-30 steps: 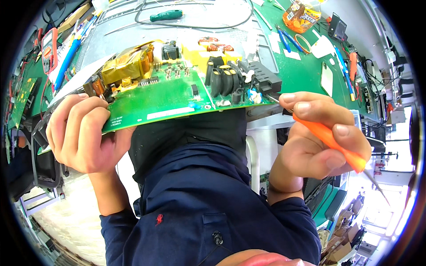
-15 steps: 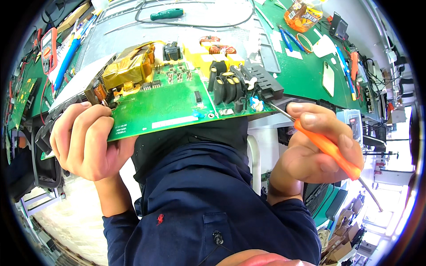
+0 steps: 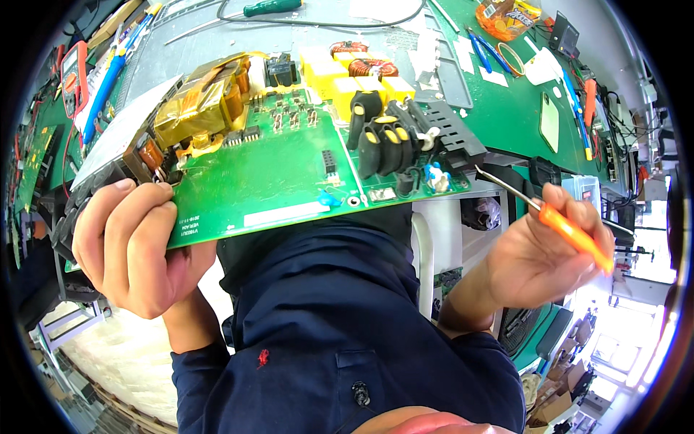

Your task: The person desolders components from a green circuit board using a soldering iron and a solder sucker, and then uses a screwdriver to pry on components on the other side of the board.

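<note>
My left hand [image 3: 134,249] grips the near left corner of a large green circuit board [image 3: 267,177], fingers on top and thumb beneath. The board is raised in front of my body and tilts slightly. On it sit a transformer wrapped in gold tape [image 3: 206,105], yellow block components [image 3: 354,87], copper-wound coils [image 3: 372,68] and a black slotted terminal block [image 3: 452,134]. My right hand [image 3: 542,253] is closed round the orange handle of a screwdriver [image 3: 575,235]. Its metal tip points up and left, apart from the board, just right of the terminal block.
A grey tray [image 3: 210,50] behind the board carries a green-handled screwdriver [image 3: 271,7] and a black cable. On the green bench mat [image 3: 506,108] at right lie blue pliers [image 3: 480,54], a roll of tape and a phone [image 3: 549,123]. A red multimeter [image 3: 73,79] is at far left.
The screwdriver tip has drawn away from the terminal block as my right hand moved right. The board's near edge has come slightly closer to me, still in my left hand.
</note>
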{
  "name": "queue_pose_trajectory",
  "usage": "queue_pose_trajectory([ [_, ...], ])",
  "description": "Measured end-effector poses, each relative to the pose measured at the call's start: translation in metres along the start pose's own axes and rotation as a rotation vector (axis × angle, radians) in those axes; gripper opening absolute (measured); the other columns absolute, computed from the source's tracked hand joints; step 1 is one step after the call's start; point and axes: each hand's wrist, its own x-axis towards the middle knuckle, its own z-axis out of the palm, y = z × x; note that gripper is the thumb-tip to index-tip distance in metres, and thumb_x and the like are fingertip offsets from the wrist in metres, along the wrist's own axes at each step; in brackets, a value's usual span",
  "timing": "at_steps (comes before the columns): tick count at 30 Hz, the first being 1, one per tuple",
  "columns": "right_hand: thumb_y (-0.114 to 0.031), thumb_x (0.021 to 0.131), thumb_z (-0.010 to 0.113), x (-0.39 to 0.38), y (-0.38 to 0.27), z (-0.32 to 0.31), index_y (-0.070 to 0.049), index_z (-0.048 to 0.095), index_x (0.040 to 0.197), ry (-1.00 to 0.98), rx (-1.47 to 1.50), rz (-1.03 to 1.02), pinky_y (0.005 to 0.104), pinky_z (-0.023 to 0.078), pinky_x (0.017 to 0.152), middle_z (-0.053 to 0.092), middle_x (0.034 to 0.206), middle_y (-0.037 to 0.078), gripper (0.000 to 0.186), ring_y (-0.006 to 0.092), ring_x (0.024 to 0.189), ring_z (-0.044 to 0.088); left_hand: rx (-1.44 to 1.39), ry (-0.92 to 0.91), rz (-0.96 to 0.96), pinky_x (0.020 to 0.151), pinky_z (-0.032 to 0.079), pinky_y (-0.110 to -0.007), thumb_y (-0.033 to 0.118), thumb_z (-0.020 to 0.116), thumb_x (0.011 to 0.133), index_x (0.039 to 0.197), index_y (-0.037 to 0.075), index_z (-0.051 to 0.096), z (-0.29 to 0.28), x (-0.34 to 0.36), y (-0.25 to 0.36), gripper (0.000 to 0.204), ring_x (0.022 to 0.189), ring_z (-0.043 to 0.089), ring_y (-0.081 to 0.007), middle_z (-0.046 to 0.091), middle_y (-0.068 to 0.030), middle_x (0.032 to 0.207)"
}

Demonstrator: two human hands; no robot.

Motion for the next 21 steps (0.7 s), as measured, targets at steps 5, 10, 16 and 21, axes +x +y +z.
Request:
queue_pose_trajectory([
  [5, -0.023, 0.093, 0.044, -0.005, 0.023, -0.03, -0.004, 0.049, 0.115, 0.19, 0.439, 0.354, 0.0393, 0.05, 0.074, 0.058, 0.101, 0.016, 0.029, 0.0315, 0.088, 0.058, -0.01, -0.025, -0.008, 0.073, 0.049, -0.032, 0.004, 0.074, 0.062, 0.073, 0.004, 0.057, 0.001, 0.001, 0.0, 0.02, 0.074, 0.062, -0.0271, 0.066, -0.0069, 0.072],
  [10, -0.018, 0.09, 0.045, -0.004, 0.038, -0.025, -0.006, 0.053, 0.106, 0.125, 0.436, 0.488, 0.0394, 0.05, 0.081, 0.058, 0.102, 0.015, 0.022, 0.0324, 0.095, 0.059, -0.007, -0.024, -0.011, 0.073, 0.049, -0.033, 0.006, 0.076, 0.061, 0.073, 0.003, 0.057, 0.001, -0.003, 0.001, 0.022, 0.074, 0.063, -0.0271, 0.067, -0.0073, 0.072],
  [16, -0.017, 0.09, 0.044, -0.009, 0.047, -0.028, -0.006, 0.053, 0.105, 0.128, 0.571, 0.56, 0.0394, 0.052, 0.082, 0.058, 0.101, 0.014, 0.021, 0.0315, 0.097, 0.059, -0.025, -0.031, -0.002, 0.073, 0.049, -0.033, 0.009, 0.077, 0.063, 0.073, 0.003, 0.057, 0.0, -0.003, -0.002, 0.022, 0.073, 0.063, -0.0271, 0.067, -0.0074, 0.072],
  [21, -0.015, 0.091, 0.044, -0.014, 0.05, -0.031, -0.005, 0.053, 0.106, 0.126, 0.659, 0.618, 0.0369, 0.054, 0.081, 0.058, 0.102, 0.014, 0.02, 0.0322, 0.099, 0.059, -0.007, -0.019, -0.009, 0.073, 0.049, -0.033, 0.009, 0.076, 0.063, 0.073, 0.003, 0.057, 0.001, -0.004, 0.001, 0.022, 0.072, 0.063, -0.0271, 0.066, -0.0075, 0.071],
])
